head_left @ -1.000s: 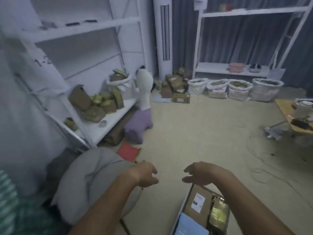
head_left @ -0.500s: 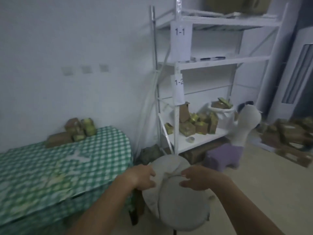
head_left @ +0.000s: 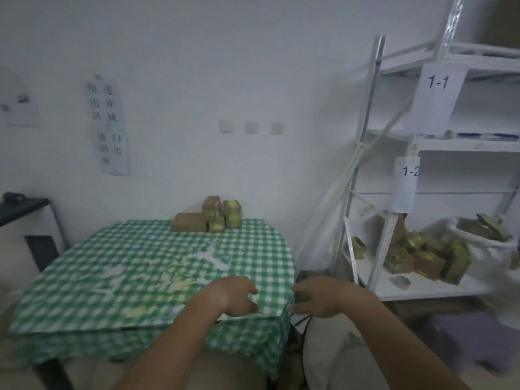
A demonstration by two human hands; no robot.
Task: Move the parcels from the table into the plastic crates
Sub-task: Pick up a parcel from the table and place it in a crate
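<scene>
We are holding our left hand (head_left: 235,296) with its fingers loosely curled and pinching nothing, the fingertips hanging just over the near right corner of the table (head_left: 140,277). Our right hand (head_left: 319,298) is hovering beside it, just past the table's right edge, its fingers likewise bent in a relaxed curl and gripping nothing; whether the tips are touching the dark shape below them we cannot tell. The two hands are staying apart, with a narrow gap between them.

The table is wearing a green-and-white checked cloth. The parcels (head_left: 209,216) are sitting in a small heap at its far edge, against the wall: a flat brown box lying on the left, smaller boxes stacked and standing just beside it, some bound in yellowish tape. They are lying well apart from both hands.

To the right a white metal shelf rack (head_left: 377,153) is standing, carrying paper labels reading 1-1 and 1-2, and its lower shelf is holding more brown packages (head_left: 416,257). Three light switches (head_left: 251,127) and a sheet of printed characters (head_left: 108,125) are hanging on the wall behind the table.
</scene>
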